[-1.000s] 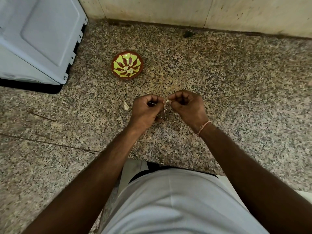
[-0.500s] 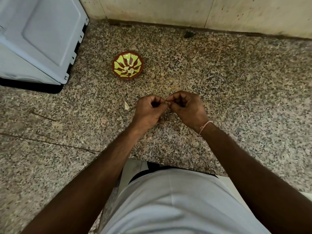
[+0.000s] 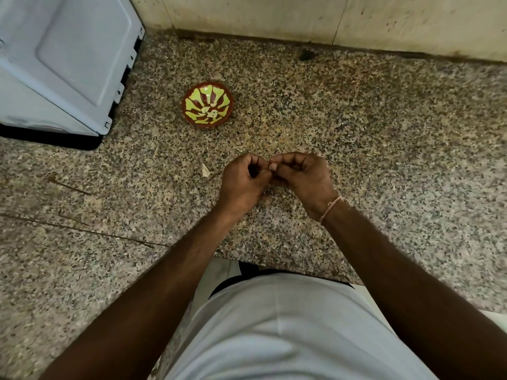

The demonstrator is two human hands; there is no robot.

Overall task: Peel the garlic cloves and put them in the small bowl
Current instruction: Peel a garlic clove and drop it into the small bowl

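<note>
Since the earlier frames the pale clove glimpsed between the fingertips had slipped from sight; both hands had stayed knuckle to knuckle above the speckled tabletop [image 3: 384,133]. The left hand [image 3: 242,182] and right hand [image 3: 301,176] were curled, fingertips meeting, pinching something too hidden to identify. The small bowl [image 3: 207,105], red with yellow-green petals, sat beyond them, apart. A papery garlic skin [image 3: 205,170] lay near the left hand.

We record one speckled granite counter [image 3: 356,138], running to a pale wall at the back. On it: a small bowl [image 3: 207,106], red-brown with yellow-green petals, upright; a pale scrap of garlic skin [image 3: 205,170] nearer us; a light blue-grey appliance [image 3: 63,64] at far left; thin dark sticks [image 3: 68,186] lying flat.
</note>
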